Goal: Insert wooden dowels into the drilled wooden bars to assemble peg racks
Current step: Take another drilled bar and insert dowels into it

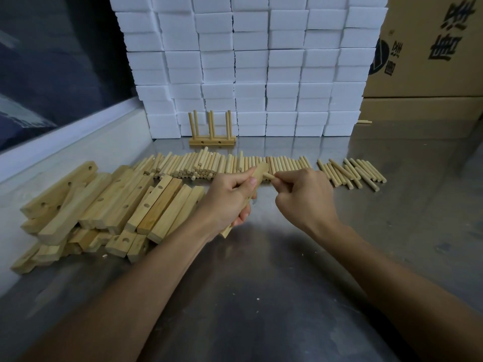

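My left hand (230, 197) grips a drilled wooden bar (260, 172) above the table's middle, the bar tilted with its far end up. My right hand (303, 197) pinches a dowel (269, 176) whose tip meets the side of the bar near its upper end. Most of that dowel is hidden in my fingers. A long row of loose dowels (209, 165) lies just behind my hands. A pile of drilled bars (104, 205) sits at the left. A finished peg rack (212, 137) with several upright dowels stands further back.
The steel table (261, 283) stretches toward me. A wall of white foam blocks (251, 66) rises behind the rack. Cardboard boxes (431, 61) stand at the back right, with a stray dowel (364, 122) at their foot. A dark window runs along the left.
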